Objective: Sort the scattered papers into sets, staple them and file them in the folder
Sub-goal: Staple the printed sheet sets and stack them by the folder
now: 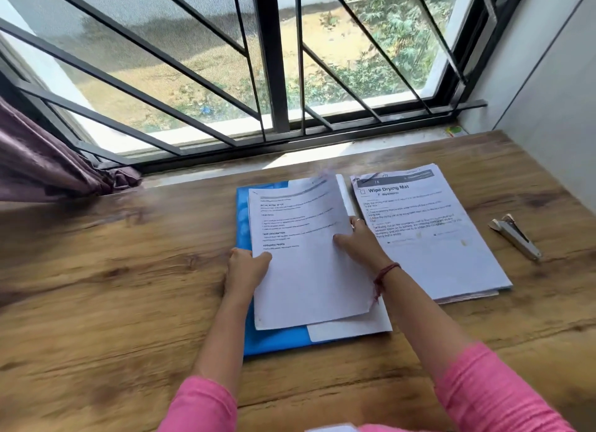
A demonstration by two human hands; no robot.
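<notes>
- Two pink sleeves (pixel 490 396) reached in from the near edge over the wooden counter (pixel 113 286).
- A blue folder (pixel 274 341) lay flat on the counter in front of the person, with a white sheet (pixel 348 330) on it, showing at the lower right.
- The left hand (pixel 246 267) pinched the left edge of a printed set of papers (pixel 306 254) above the folder, thumb on top and fingers curled beneath.
- The right hand (pixel 358 241) rested on the same set near its right edge, fingers fairly straight and pressing down; a ring showed on one finger and a red thread (pixel 385 275) circled the wrist.
- The set's far edge was lifted and blurred.
- Just to the right, a second stack of papers (pixel 432 231) lay flat, its top page headed "Wipe Drying Mat".
- Farther right, apart from the stack, a stapler (pixel 516 236) lay on the counter.
- Beyond the counter stood a barred window (pixel 274 77), with a purple curtain (pixel 42 160) bunched at the left.
</notes>
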